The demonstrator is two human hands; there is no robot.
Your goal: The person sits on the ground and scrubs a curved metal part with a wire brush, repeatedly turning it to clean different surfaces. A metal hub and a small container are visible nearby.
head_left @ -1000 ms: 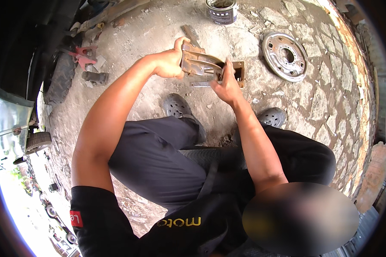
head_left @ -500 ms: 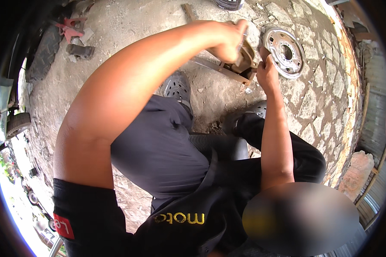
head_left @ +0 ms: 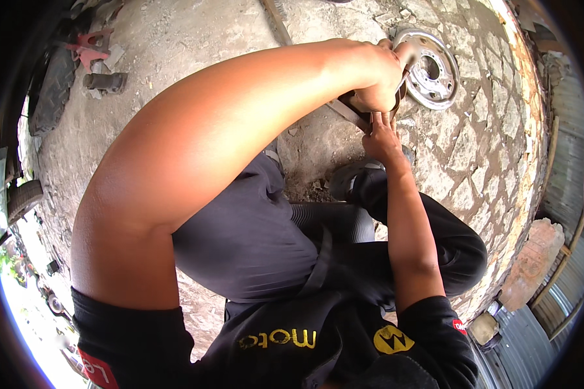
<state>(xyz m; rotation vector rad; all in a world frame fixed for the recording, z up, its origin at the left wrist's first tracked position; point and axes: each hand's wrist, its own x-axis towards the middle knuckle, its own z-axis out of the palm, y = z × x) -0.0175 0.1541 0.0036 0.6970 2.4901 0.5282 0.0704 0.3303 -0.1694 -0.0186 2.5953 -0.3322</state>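
My left hand point(head_left: 381, 72) is closed, with a thin grey edge showing beside its fingers; the thing in its grip is mostly hidden. Just below it, a curved brown metal part point(head_left: 401, 96) shows in part. My right hand point(head_left: 384, 140) reaches up from below, its fingers held against that part, their tips partly covered by my left hand. A long, narrow metal bar point(head_left: 349, 115) runs slantwise under my left forearm to the work spot. Close to my left hand, a silvery round wheel rim point(head_left: 444, 83) with a large centre hole lies on the ground.
A red metal stand point(head_left: 89, 49) and a dark cylindrical piece point(head_left: 105, 82) lie at the far left. Another strip of metal or wood point(head_left: 276, 23) extends toward the far edge. Stone paving point(head_left: 464, 155) covers the right side, beside corrugated sheets point(head_left: 519, 343) and a reddish slab point(head_left: 532, 262).
My left hand has moved right, toward the wheel rim. My right hand has come down and left, its fingers now under my left hand. The view has shifted slightly.
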